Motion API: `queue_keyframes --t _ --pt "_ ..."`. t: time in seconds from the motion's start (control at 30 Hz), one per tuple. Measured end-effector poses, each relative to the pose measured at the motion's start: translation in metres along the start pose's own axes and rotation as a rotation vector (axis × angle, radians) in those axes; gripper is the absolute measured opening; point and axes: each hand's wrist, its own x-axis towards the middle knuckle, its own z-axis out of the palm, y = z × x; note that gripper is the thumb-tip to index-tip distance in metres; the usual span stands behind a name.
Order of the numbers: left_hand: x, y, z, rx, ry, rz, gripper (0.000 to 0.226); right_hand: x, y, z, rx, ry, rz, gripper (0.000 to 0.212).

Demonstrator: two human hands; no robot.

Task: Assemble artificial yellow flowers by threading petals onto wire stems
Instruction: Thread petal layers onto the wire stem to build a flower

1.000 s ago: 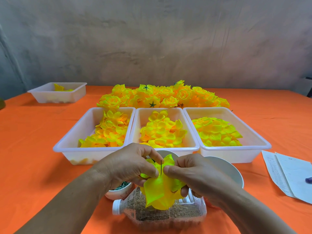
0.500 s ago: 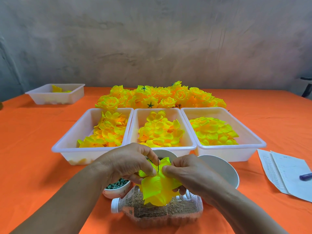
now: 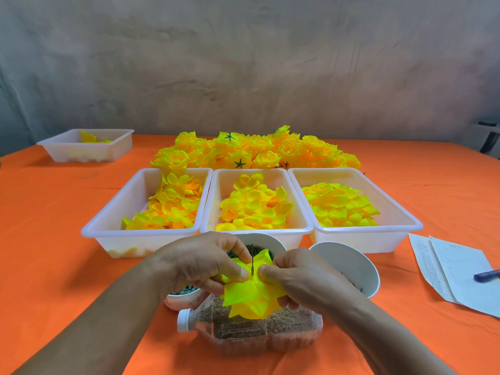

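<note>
My left hand [image 3: 200, 263] and my right hand [image 3: 300, 277] meet over the near middle of the table, both pinching a yellow petal piece [image 3: 251, 299] with thumb and fingers. A thin dark wire stem [image 3: 252, 259] pokes straight up through the petal between my two thumbs. Three white trays hold loose yellow petals: left tray [image 3: 108, 228], middle tray [image 3: 216, 196], right tray [image 3: 400, 220]. A heap of finished yellow flowers [image 3: 257, 152] lies behind the trays.
A cut clear bottle [image 3: 251, 334] with brown grit lies under my hands. A small bowl [image 3: 181, 299] of green bits sits left of it, a white bowl [image 3: 351, 269] on the right. Papers [image 3: 454, 269] and a blue pen [image 3: 485, 274] lie at right. Far left is another tray [image 3: 86, 152].
The petal piece has slid lower on the wire, so more of the stem tip shows above it. Both hands keep their pinch in nearly the same place.
</note>
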Motion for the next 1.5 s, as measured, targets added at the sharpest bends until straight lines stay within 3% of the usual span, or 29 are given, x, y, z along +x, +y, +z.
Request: queue_keyframes --t 0.2,0.3,0.4,0.6,0.7,0.83,1.0,1.07,1.17,1.33,1.5 --pt "-0.014 0.008 -0.028 0.109 0.153 0.25 0.043 0.001 0.006 -0.031 0.003 0.108 0.025 0.059" --pt "-0.014 0.006 -0.02 0.117 0.099 0.394 0.051 0.001 0.011 -0.046 0.107 0.149 0.044 0.047" --pt "-0.007 0.002 0.002 0.182 0.062 0.495 0.045 -0.002 0.013 -0.053 0.168 0.183 0.062 0.039" --pt "0.008 -0.012 0.028 0.134 0.09 0.486 0.035 -0.006 0.02 -0.065 0.172 0.22 0.086 0.031" --pt "0.012 -0.023 0.033 0.17 0.081 0.467 0.041 -0.004 0.03 -0.071 0.147 0.246 0.119 0.03" --pt "0.015 -0.034 0.039 0.17 0.15 0.462 0.047 0.004 0.045 -0.077 -0.048 0.266 0.174 0.024" --pt "0.019 -0.038 0.046 0.087 0.192 0.464 0.03 0.022 0.063 -0.061 -0.536 0.195 0.216 0.017" --pt "0.02 -0.038 0.046 0.084 0.19 0.469 0.026 0.029 0.071 -0.049 -0.664 0.148 0.237 0.029" --pt "0.021 -0.039 0.047 0.066 0.18 0.481 0.024 0.037 0.082 -0.036 -0.727 0.122 0.234 0.047" --pt "0.024 -0.042 0.047 0.063 0.182 0.515 0.029 0.042 0.085 -0.028 -0.855 0.171 0.185 0.043" --pt "0.03 -0.045 0.048 0.066 0.213 0.539 0.032 0.043 0.086 -0.028 -0.82 0.21 0.185 0.04"
